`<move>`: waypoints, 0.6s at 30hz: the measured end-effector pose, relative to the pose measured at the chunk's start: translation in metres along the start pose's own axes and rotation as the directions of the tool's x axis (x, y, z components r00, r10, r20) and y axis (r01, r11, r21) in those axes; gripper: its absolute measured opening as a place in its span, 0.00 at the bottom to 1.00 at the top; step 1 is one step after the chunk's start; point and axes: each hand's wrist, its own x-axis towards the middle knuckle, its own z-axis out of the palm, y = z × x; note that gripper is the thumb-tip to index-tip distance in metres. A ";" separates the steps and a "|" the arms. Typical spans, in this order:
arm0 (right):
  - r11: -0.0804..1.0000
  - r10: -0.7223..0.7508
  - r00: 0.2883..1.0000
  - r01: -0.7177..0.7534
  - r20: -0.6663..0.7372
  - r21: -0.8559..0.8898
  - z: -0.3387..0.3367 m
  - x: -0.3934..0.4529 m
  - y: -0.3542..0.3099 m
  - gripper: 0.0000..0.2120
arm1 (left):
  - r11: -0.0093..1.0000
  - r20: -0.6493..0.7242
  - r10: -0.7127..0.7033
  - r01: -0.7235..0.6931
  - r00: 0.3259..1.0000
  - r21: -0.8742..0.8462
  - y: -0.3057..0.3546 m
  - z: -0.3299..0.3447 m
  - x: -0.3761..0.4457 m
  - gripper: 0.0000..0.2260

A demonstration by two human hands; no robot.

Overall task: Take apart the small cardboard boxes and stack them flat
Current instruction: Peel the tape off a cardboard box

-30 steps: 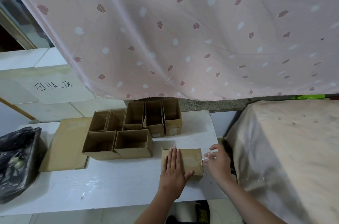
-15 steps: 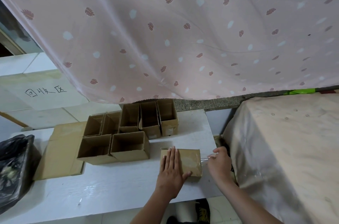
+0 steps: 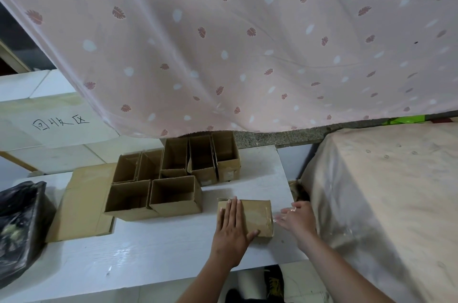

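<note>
box in hand: i have a closed small cardboard box [image 3: 255, 217] low and right of centre in the frame, lying on the white bench [image 3: 153, 253].
left grip: my left hand [image 3: 231, 233] lies flat on the box top, fingers straight and together, thumb spread along the near edge. it pins the box and clasps nothing.
right grip: my right hand [image 3: 298, 219] sits just off the box's right end. the fingers look loosely extended around a clear tape strip [image 3: 278, 219] that runs from that end, but i cannot tell if they pinch it.
step: by my reading, peeling the tape so the flaps can open.
how to do it well: i'd keep the left palm pressing down so the box cannot slide, pull the tape low and along the seam rather than upward, and go steadily so it comes off in one strip without tearing the board.
still to do: seven open boxes [image 3: 173, 173] stand clustered at centre left.
stack spot: a flat cardboard sheet [image 3: 84, 203] lies left of them, a likely base.
aside: black bag [image 3: 19, 228] at the left edge.
</note>
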 end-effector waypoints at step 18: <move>0.998 -0.012 0.967 0.025 0.254 -0.049 -0.013 0.005 -0.023 0.15 | 0.997 0.097 0.080 -0.081 0.992 0.016 0.000 -0.010 0.014 0.54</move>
